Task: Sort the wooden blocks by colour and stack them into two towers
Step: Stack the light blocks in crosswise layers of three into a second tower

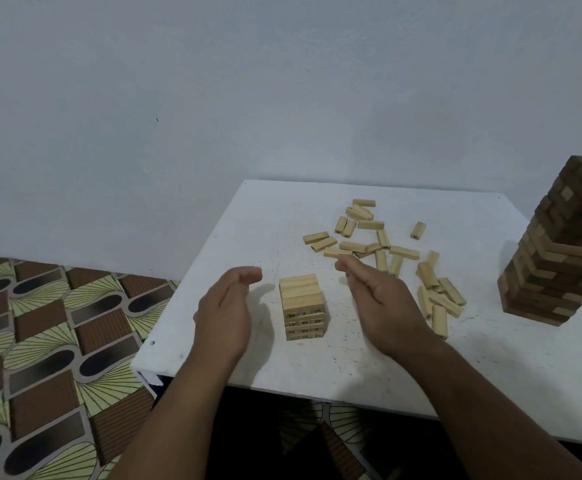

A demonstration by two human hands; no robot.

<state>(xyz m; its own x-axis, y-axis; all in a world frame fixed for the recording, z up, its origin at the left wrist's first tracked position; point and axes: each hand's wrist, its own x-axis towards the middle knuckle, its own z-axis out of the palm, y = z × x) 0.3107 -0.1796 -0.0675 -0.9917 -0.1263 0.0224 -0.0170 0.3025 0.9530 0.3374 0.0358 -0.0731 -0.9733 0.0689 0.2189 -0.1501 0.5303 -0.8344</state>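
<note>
A short stack (303, 308) stood near the table's (403, 372) front edge, between the left hand (225, 315) and right hand (381, 304). Loose blocks (386, 251) lay behind and right. A tall tower (559, 244) stood far right.

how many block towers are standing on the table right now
2: a short light wooden block tower between the two hands, and a tall mixed dark-and-light wooden tower at the white table's right edge, partly cut off by the frame.

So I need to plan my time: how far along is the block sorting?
Early. Done: a short light stack stands between the hands. In hand: nothing; the left hand and right hand flank it, open. Left: loose light blocks lie scattered, and the tall tower still mixes dark and light.
</note>
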